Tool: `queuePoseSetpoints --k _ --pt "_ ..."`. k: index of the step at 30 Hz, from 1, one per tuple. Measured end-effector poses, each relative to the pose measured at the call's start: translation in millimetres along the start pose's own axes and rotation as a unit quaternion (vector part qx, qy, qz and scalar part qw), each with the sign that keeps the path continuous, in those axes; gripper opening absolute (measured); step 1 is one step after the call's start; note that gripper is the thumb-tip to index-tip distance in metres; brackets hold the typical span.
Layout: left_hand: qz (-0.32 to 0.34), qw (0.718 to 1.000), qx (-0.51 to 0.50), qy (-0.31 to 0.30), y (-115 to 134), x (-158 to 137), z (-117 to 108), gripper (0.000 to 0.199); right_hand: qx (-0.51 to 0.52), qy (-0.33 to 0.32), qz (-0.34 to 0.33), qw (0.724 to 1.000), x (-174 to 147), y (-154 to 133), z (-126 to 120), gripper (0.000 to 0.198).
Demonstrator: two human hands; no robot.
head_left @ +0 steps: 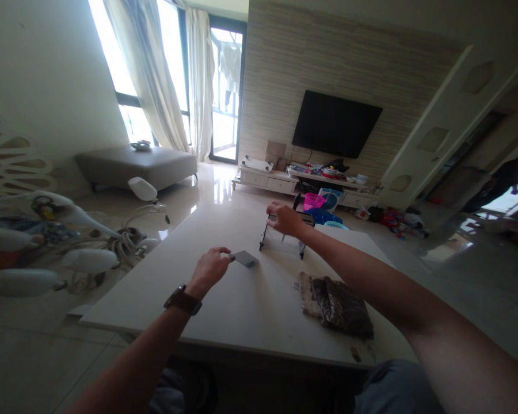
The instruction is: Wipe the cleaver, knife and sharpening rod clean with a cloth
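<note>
On the left side of the white table, my left hand is closed around the short dark handle of a flat grey cleaver. Its broad blade points right, low over or against the tabletop; which one I cannot tell. Farther out, my right hand has its fingers curled at the upper left of a black-framed rack standing on the table. A black handle sticks up behind that hand. My hand and forearm hide much of the rack. Folded brown patterned cloth lies below my right forearm.
A small brown object sits by the table's near edge. Beyond the table are a pink basket, blue containers and a cluttered TV cabinet. White lamp parts stand at left, near a grey bench. A person is far right.
</note>
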State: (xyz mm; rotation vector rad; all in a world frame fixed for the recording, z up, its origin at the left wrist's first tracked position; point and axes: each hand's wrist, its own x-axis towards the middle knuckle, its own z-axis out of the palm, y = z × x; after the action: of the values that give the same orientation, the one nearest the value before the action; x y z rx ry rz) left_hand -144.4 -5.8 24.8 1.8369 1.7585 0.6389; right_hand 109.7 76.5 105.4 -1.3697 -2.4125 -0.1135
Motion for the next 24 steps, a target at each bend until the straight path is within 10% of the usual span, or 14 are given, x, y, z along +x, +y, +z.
queuePoseSetpoints --k 5,10,19,24 --pt "-0.037 0.994 -0.101 -0.027 10.9 -1.4 4.7 0.033 0.061 -0.095 -0.044 0.993 -27.3 -67.3 52.2 0.038" --pt "0.045 0.995 -0.018 0.091 30.6 -12.4 6.2 0.021 0.125 -0.119 -0.067 0.983 -28.9 -80.6 69.8 0.032" --pt "0.250 0.959 0.006 0.135 62.4 -26.3 -2.2 0.014 0.180 -0.034 -0.047 0.982 -53.7 -69.3 22.3 0.035" --pt "0.326 0.904 -0.043 0.275 72.5 -31.6 -1.2 0.035 0.130 0.042 0.047 0.989 -60.1 -51.3 -17.8 0.031"
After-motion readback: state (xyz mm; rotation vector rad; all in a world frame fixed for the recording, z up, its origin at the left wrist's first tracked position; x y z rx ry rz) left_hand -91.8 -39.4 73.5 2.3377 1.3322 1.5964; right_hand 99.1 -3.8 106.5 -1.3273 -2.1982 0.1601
